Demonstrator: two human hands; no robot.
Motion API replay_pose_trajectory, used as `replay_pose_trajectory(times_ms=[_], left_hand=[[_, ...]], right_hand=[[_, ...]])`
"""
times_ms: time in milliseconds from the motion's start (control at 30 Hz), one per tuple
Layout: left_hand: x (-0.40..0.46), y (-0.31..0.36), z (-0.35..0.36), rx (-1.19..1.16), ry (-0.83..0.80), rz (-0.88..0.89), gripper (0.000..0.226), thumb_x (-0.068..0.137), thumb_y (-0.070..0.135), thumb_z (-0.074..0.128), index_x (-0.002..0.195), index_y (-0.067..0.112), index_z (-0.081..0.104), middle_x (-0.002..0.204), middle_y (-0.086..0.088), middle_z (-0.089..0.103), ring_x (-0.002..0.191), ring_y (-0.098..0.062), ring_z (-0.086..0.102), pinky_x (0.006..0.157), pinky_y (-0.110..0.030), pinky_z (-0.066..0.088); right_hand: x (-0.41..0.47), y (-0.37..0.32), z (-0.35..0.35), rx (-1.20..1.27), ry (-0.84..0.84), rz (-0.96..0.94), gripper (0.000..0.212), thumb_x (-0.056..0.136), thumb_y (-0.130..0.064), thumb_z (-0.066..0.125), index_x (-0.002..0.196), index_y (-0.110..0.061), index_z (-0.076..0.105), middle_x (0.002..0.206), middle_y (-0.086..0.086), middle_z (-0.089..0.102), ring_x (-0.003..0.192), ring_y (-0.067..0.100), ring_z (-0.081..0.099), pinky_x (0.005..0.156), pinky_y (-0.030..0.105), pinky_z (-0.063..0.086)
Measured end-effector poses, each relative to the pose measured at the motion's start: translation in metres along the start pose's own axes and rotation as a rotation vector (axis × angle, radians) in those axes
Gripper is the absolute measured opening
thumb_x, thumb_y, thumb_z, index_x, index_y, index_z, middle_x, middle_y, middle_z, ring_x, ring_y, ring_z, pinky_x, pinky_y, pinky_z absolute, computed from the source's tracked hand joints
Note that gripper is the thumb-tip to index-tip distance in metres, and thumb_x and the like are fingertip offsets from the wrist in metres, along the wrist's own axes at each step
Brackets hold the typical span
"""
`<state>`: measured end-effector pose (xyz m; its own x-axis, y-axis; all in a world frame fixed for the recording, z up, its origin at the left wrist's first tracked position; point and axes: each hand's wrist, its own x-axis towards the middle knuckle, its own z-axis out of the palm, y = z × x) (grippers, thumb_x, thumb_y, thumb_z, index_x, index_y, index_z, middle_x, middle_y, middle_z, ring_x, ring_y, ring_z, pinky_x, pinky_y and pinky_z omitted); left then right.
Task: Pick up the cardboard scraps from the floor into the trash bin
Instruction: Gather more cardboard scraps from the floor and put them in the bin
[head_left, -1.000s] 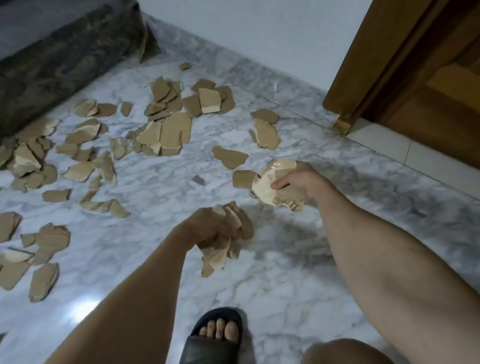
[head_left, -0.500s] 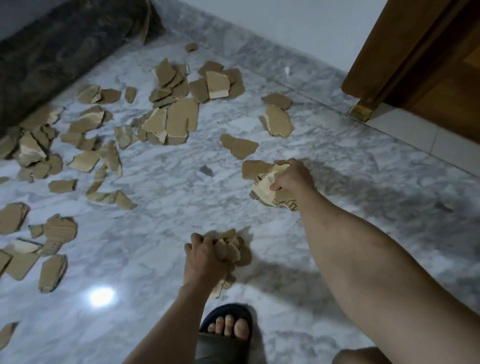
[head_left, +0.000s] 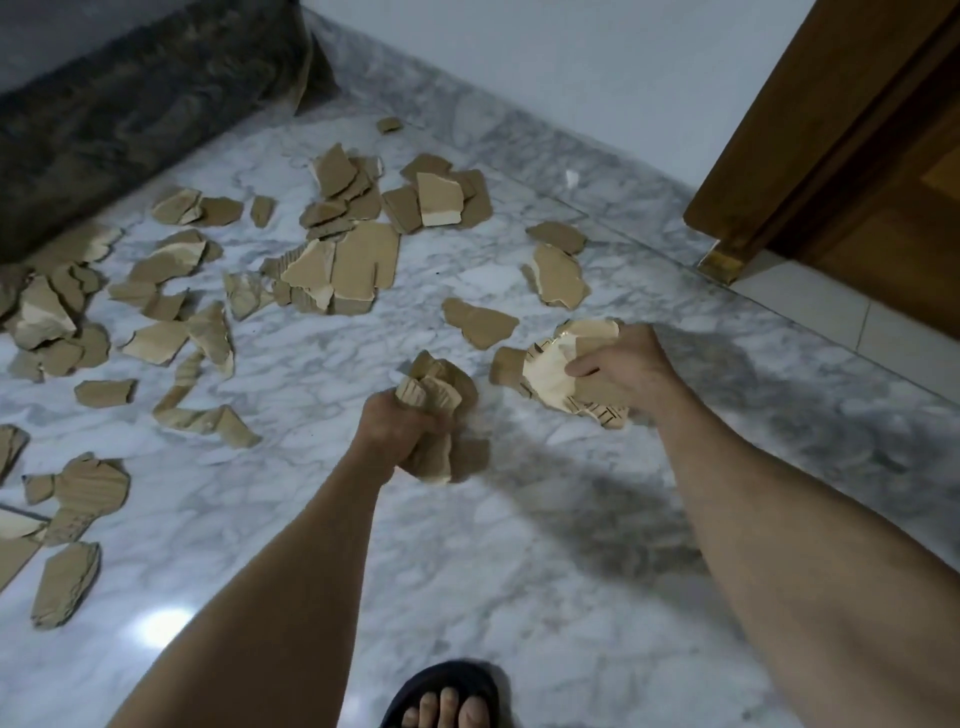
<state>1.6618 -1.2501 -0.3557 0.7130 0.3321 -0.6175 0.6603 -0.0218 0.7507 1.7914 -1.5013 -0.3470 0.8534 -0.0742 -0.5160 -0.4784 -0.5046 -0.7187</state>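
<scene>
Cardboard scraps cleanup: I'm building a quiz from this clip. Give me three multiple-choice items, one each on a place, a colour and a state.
1. Where do most loose scraps lie?
A. marble floor
B. in a bin
C. on a table

2. What colour is the door?
A. white
B. brown
C. green

3. What is the left hand doing?
A. resting flat
B. pointing
C. gripping a bunch of scraps

Answers: 1 A, they lie spread over the floor; 2 B, its wood is brown; 3 C, fingers curl round the bunch of scraps.
</scene>
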Motion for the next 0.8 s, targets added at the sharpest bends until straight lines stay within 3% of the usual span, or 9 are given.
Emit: replay_pose_trajectory(times_ms=[133, 267, 333, 433, 500, 600, 700, 800], left_hand=[[0.026, 0.041, 0.007, 0.038, -0.055, 0.029, 0.026, 0.067, -0.006, 0.083, 0.085, 0.007, 0.07, 0.087, -0.009, 0.069, 0.074, -0.024, 0.066, 0.06, -0.028, 0.054], [0.065, 0.068, 0.016, 0.241, -0.124, 0.171, 0.036, 0.067, -0.011, 0.08, 0.098, 0.006, 0.07, 0.099, -0.009, 0.07, 0.093, -0.029, 0.067, 0.074, -0.034, 0.057], [0.086, 0.082, 0.023, 0.47, -0.137, 0.24, 0.038, 0.065, -0.006, 0.081, 0.1, 0.004, 0.072, 0.103, -0.011, 0.073, 0.1, -0.032, 0.067, 0.085, -0.043, 0.058], [0.105, 0.097, 0.038, 0.738, -0.185, 0.303, 0.038, 0.066, 0.006, 0.084, 0.102, 0.003, 0.071, 0.105, -0.013, 0.072, 0.101, -0.031, 0.067, 0.085, -0.039, 0.056], [0.111, 0.102, 0.049, 0.954, -0.205, 0.407, 0.045, 0.069, 0.017, 0.086, 0.109, 0.005, 0.069, 0.118, -0.01, 0.064, 0.11, -0.028, 0.06, 0.089, -0.034, 0.049], [0.119, 0.1, 0.064, 1.073, -0.274, 0.531, 0.059, 0.072, 0.023, 0.084, 0.125, 0.01, 0.062, 0.141, -0.006, 0.05, 0.13, -0.022, 0.047, 0.098, -0.026, 0.041], [0.124, 0.092, 0.071, 1.167, -0.271, 0.582, 0.058, 0.071, 0.028, 0.083, 0.123, 0.013, 0.062, 0.142, -0.007, 0.044, 0.124, -0.029, 0.045, 0.099, -0.032, 0.043], [0.127, 0.087, 0.072, 1.178, -0.23, 0.576, 0.051, 0.072, 0.032, 0.08, 0.115, 0.013, 0.06, 0.12, -0.008, 0.056, 0.113, -0.031, 0.052, 0.092, -0.033, 0.045]], right_hand=[[0.002, -0.022, -0.016, -0.179, -0.128, -0.043, 0.044, 0.051, -0.009, 0.095, 0.09, -0.006, 0.074, 0.088, 0.007, 0.075, 0.084, 0.023, 0.071, 0.077, 0.032, 0.056], [0.006, -0.025, -0.008, -0.405, -0.3, 0.043, 0.077, 0.039, -0.028, 0.096, 0.106, -0.009, 0.065, 0.103, 0.008, 0.071, 0.095, 0.025, 0.067, 0.088, 0.039, 0.057], [0.006, -0.023, 0.005, -0.481, -0.378, 0.046, 0.068, 0.047, -0.029, 0.096, 0.105, -0.013, 0.064, 0.104, 0.008, 0.07, 0.095, 0.025, 0.065, 0.088, 0.038, 0.056], [0.008, -0.02, 0.032, -0.516, -0.451, -0.002, 0.047, 0.061, -0.021, 0.092, 0.102, -0.017, 0.071, 0.102, 0.005, 0.072, 0.096, 0.026, 0.066, 0.084, 0.036, 0.054], [0.011, -0.016, 0.041, -0.534, -0.428, -0.049, 0.06, 0.066, -0.013, 0.088, 0.119, -0.014, 0.059, 0.111, 0.005, 0.065, 0.098, 0.025, 0.061, 0.076, 0.033, 0.047], [0.016, -0.009, 0.044, -0.521, -0.35, -0.092, 0.089, 0.066, -0.006, 0.087, 0.133, -0.019, 0.03, 0.115, 0.01, 0.059, 0.094, 0.028, 0.059, 0.064, 0.033, 0.047], [0.017, -0.005, 0.054, -0.624, -0.3, -0.105, 0.106, 0.06, -0.008, 0.088, 0.141, -0.021, 0.022, 0.126, 0.013, 0.052, 0.111, 0.033, 0.054, 0.081, 0.042, 0.053], [0.019, -0.007, 0.062, -0.698, -0.234, -0.067, 0.089, 0.057, -0.015, 0.091, 0.121, -0.018, 0.029, 0.131, 0.009, 0.026, 0.126, 0.03, 0.028, 0.093, 0.047, 0.048]])
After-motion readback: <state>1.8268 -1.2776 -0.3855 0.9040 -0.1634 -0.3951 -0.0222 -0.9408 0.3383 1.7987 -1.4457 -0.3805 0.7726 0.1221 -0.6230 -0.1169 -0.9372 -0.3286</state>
